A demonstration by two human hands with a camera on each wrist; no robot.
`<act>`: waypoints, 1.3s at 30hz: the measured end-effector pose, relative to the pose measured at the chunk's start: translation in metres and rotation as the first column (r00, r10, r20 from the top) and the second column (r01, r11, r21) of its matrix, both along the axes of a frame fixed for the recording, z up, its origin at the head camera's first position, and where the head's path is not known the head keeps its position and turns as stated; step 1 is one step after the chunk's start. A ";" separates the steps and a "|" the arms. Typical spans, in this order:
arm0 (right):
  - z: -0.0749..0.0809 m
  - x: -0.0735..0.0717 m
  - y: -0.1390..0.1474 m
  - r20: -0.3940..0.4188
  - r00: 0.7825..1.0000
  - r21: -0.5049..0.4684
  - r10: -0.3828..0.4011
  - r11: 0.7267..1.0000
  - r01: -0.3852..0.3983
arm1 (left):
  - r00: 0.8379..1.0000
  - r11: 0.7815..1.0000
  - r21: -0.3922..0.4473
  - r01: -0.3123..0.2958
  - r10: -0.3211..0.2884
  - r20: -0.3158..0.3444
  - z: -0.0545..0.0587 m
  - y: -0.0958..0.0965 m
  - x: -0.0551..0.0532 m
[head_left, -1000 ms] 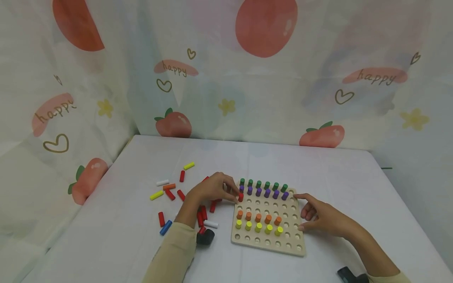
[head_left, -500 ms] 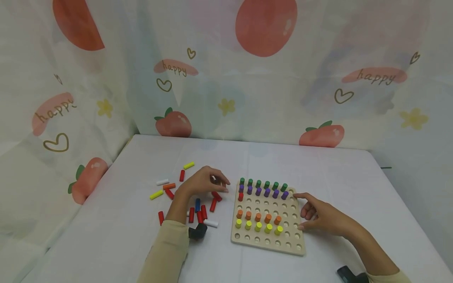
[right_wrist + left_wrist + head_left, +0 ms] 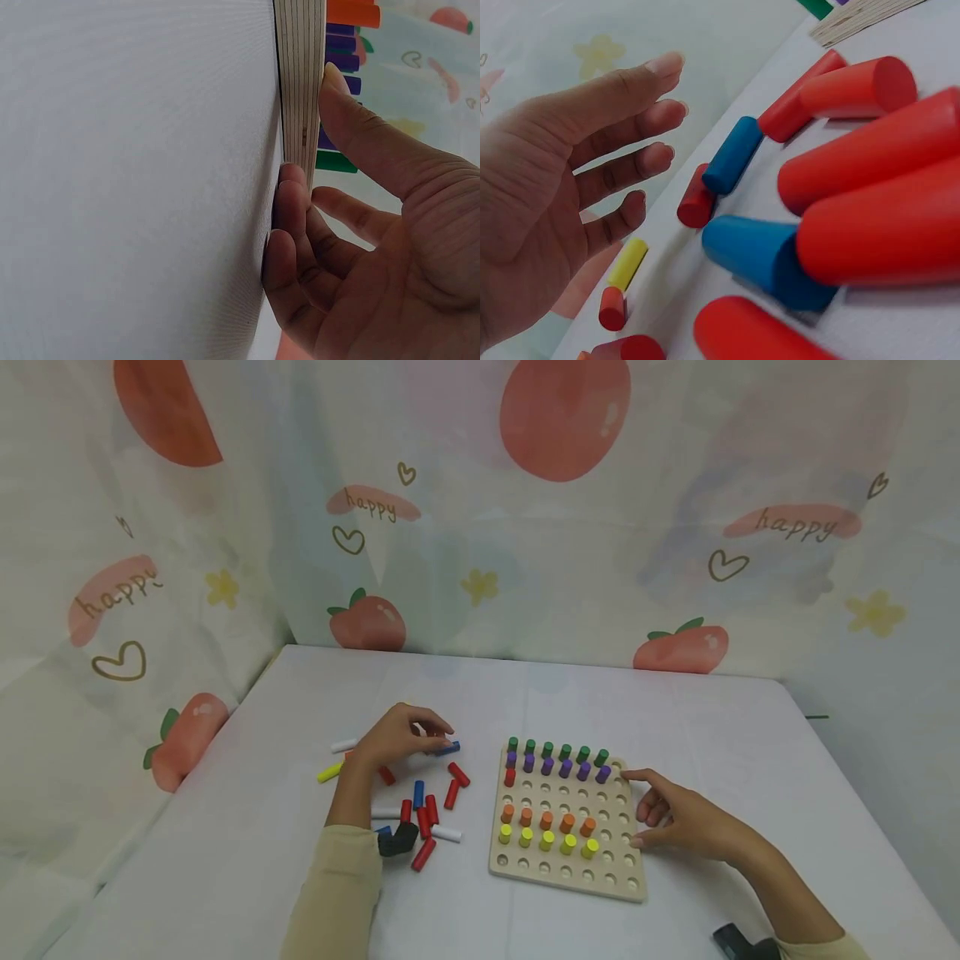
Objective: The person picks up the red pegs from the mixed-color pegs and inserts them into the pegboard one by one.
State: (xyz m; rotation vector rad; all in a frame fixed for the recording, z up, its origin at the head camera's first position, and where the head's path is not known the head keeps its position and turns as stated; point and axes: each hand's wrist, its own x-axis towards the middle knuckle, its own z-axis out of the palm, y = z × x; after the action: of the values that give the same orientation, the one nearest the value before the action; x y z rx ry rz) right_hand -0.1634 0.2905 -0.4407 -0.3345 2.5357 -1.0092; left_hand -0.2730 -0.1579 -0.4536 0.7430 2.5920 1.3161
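My left hand (image 3: 397, 734) hovers over the loose pegs left of the board, fingers loosely bent and holding nothing. Close to its fingertips in the head view lies a blue peg (image 3: 448, 748); the left wrist view shows a gap between fingers and pegs. My right hand (image 3: 686, 818) holds the right edge of the wooden pegboard (image 3: 570, 882), its thumb (image 3: 360, 135) on the top edge and other fingers curled by the side. A single red peg (image 3: 510, 777) stands upright at the left end of its row, below the purple pegs (image 3: 547, 767).
Green pegs (image 3: 548, 748), orange pegs (image 3: 547, 820) and yellow pegs (image 3: 547, 842) stand in other rows. Several loose red pegs (image 3: 423, 854), white pegs (image 3: 447, 834) and a yellow peg (image 3: 328, 772) lie on the white table (image 3: 600, 702). A printed curtain (image 3: 555, 577) hangs behind.
My left hand has released the red peg, now standing in the board, and moved left over the loose pegs. My right hand stays at the board's edge.
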 end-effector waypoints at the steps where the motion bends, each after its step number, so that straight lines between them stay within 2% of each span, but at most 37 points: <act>1: 0.000 0.000 0.000 0.001 1.000 -0.001 0.000 1.000 0.000 | 1.000 1.000 -0.003 -0.010 0.010 -0.009 -0.001 -0.003 0.000; 6: -0.001 0.000 0.000 -0.003 1.000 0.000 0.008 1.000 -0.008 | 0.997 0.997 -0.020 -0.077 0.077 -0.031 -0.003 -0.015 -0.001; 10: -0.001 0.000 0.000 -0.009 1.000 0.001 0.012 1.000 -0.012 | 0.987 0.987 -0.041 -0.158 0.158 -0.005 -0.005 -0.025 0.001; 16: -0.003 -0.002 0.000 -0.010 1.000 -0.001 0.023 1.000 -0.023 | 0.951 0.955 -0.031 -0.295 0.296 0.084 -0.007 -0.042 0.005; 21: -0.005 -0.004 0.000 -0.017 0.999 0.009 0.027 1.000 -0.027 | 0.921 0.926 -0.017 -0.377 0.376 0.104 -0.009 -0.051 0.007; 25: -0.005 -0.005 -0.001 -0.016 1.000 0.008 0.026 1.000 -0.026 | 0.905 0.911 -0.023 -0.411 0.411 0.113 -0.012 -0.056 0.006; 28: -0.005 -0.004 -0.002 -0.007 1.000 0.009 0.019 1.000 -0.019 | 0.900 0.905 -0.025 -0.424 0.424 0.104 -0.014 -0.058 0.006; 34: -0.005 -0.003 -0.001 -0.006 1.000 0.018 0.013 1.000 -0.012 | 0.895 0.896 0.000 -0.445 0.445 0.040 -0.012 -0.063 0.008; 39: -0.005 -0.003 0.000 -0.006 1.000 0.011 0.010 1.000 -0.010 | 0.880 0.880 0.015 -0.475 0.474 0.017 -0.013 -0.067 0.007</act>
State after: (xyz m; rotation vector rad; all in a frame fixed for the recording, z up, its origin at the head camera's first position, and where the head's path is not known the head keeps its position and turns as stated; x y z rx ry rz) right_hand -0.1661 0.2909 -0.4453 -0.3481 2.5416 -0.9922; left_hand -0.2663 -0.2246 -0.4668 0.0846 2.8652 1.4496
